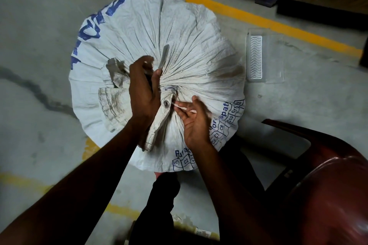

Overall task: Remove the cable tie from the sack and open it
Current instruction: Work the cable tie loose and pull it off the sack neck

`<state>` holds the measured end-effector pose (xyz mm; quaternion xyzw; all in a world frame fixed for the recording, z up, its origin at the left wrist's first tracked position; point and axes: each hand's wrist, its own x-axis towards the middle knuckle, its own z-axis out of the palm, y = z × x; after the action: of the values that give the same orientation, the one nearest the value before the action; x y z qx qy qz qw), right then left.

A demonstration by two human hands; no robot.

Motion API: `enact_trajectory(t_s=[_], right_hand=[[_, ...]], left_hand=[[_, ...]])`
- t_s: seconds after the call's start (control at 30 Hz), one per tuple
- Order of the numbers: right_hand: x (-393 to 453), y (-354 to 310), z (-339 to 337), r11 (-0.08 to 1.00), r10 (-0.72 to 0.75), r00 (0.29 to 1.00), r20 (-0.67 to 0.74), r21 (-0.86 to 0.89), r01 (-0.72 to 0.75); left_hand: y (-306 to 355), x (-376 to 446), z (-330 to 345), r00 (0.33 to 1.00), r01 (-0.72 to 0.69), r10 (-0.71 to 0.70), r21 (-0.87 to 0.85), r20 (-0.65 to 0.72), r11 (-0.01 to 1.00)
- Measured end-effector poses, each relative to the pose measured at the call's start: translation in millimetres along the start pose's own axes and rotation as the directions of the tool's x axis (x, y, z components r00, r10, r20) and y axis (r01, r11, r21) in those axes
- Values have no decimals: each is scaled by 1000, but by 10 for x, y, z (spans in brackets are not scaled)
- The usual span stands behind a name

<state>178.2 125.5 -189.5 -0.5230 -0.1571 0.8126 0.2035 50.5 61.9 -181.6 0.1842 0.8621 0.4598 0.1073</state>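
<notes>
Sack white, gathered neck, right hand grip pinching cable tie, left hand grip clutching folds

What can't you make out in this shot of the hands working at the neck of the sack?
- Head view: where the cable tie loops the neck, covered by the left hand and folds of the sack.
- The blade-like tool in the left hand: blurred, type unclear.
- Whether the tie is cut: too small to tell.
- Sack contents: it is closed.
- Printed lettering by the right hand: partly hidden by creases.
</notes>
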Motion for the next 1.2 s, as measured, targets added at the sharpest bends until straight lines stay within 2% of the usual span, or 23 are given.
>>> enact_trajectory(t_s=[0.1, 0.2, 0.27, 0.33, 0.43, 0.47, 0.6, 0.67, 0.7, 0.73, 0.77, 0.87, 0.9, 1.0, 1.1, 1.2], right_hand=[[8, -46, 24, 980, -166, 971, -169, -137, 144], [14, -144, -4, 853, -470, 848, -244, -373, 366], [17, -245, -23, 730, -629, 754, -191, -480, 487], [50, -359, -39, 600, -718, 690, -89, -582, 549], [154, -545, -58, 239, -818, 558, 143, -798, 554], [183, -615, -44, 121, -816, 534, 221, -838, 532], [253, -858, 61, -246, -718, 525, 457, -873, 422], [290, -920, 90, -546, -597, 482, 641, -765, 341], [313, -938, 89, -665, -503, 459, 732, -667, 336], [334, -932, 77, -736, -408, 420, 810, -565, 374], [356, -916, 58, -767, -330, 358, 873, -470, 438], [412, -894, -44, -758, -194, 178, 965, -263, 596], [412, -905, -54, -763, -168, 153, 974, -227, 606], [402, -982, -43, -802, -76, 135, 988, -141, 580], [414, -1022, -16, -827, 55, 101, 993, -12, 561], [399, -1043, 48, -840, 172, 10, 985, 141, 524]], left_hand=[[41, 26, -40, 990, -135, 138, 179, -2, 975], [52, 48, -85, 975, -221, 216, 332, 54, 917], [43, 62, -104, 957, -291, 270, 372, 109, 882], [80, 65, -135, 950, -306, 257, 371, 174, 877], [122, 21, -190, 950, -264, 182, 341, 253, 902], [118, 2, -204, 950, -254, 174, 321, 258, 912], [89, -6, -211, 960, -235, 177, 281, 216, 930], [86, -14, -194, 959, -258, 201, 323, 200, 910], [83, -17, -187, 953, -285, 225, 357, 201, 890], [73, -17, -180, 945, -317, 255, 394, 204, 863], [61, -13, -168, 936, -349, 286, 427, 205, 834], [44, 5, -125, 907, -421, 358, 484, 222, 767], [36, 5, -107, 894, -448, 379, 491, 239, 747], [17, 8, -82, 879, -477, 385, 494, 282, 727], [22, 12, -122, 905, -425, 335, 511, 262, 747], [52, 10, -201, 934, -353, 249, 565, 255, 746]])
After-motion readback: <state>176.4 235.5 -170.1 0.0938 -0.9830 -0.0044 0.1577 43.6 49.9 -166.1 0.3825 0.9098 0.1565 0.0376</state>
